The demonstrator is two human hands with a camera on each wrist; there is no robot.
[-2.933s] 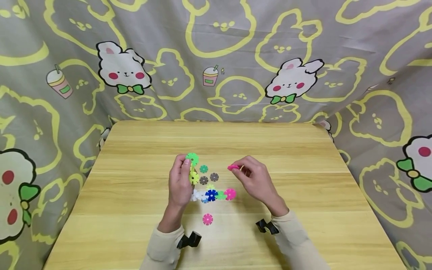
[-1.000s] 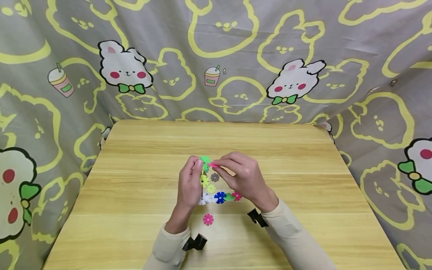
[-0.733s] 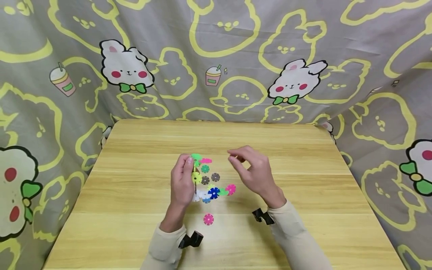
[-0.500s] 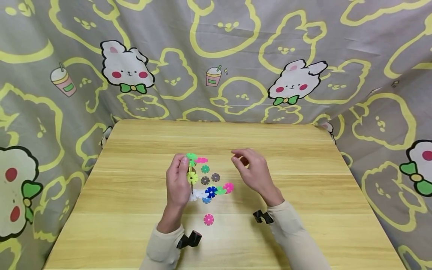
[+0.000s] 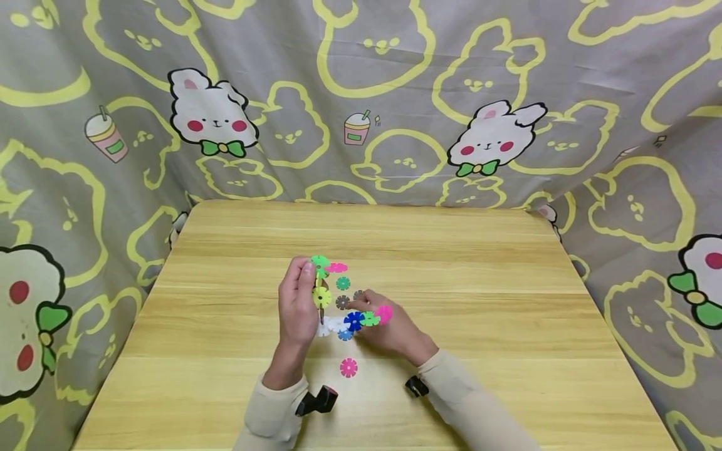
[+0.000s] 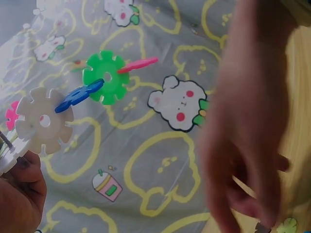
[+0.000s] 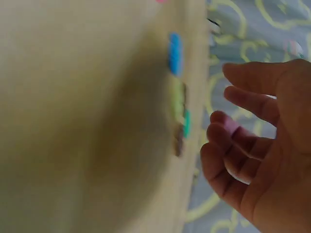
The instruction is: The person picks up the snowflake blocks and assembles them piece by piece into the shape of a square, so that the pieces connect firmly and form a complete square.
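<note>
My left hand (image 5: 296, 305) grips a chain of interlocking notched plastic discs, raised above the table. One arm of the chain runs through a yellow disc (image 5: 321, 297) to a green disc (image 5: 319, 265) with a pink disc (image 5: 337, 267) at its tip. The other runs from white discs through a blue disc (image 6: 79, 95) and a green one (image 6: 106, 77) to pink. Behind that arm, my right hand (image 5: 397, 332) hovers low with fingers loosely bent and apart, nothing between them in the right wrist view. Near its fingertips lie brown discs (image 5: 342, 302), one partly covered.
On the wooden table (image 5: 214, 376) lie a loose teal disc (image 5: 343, 283), a light blue disc (image 5: 345, 335) and, nearer me, a pink disc (image 5: 348, 368). A yellow-green disc (image 6: 287, 226) shows in the left wrist view. A patterned curtain (image 5: 395, 156) surrounds the table.
The pink disc my right hand pinched was joined to the upper green disc and let go. Since then my right hand has come down and left toward the loose discs.
</note>
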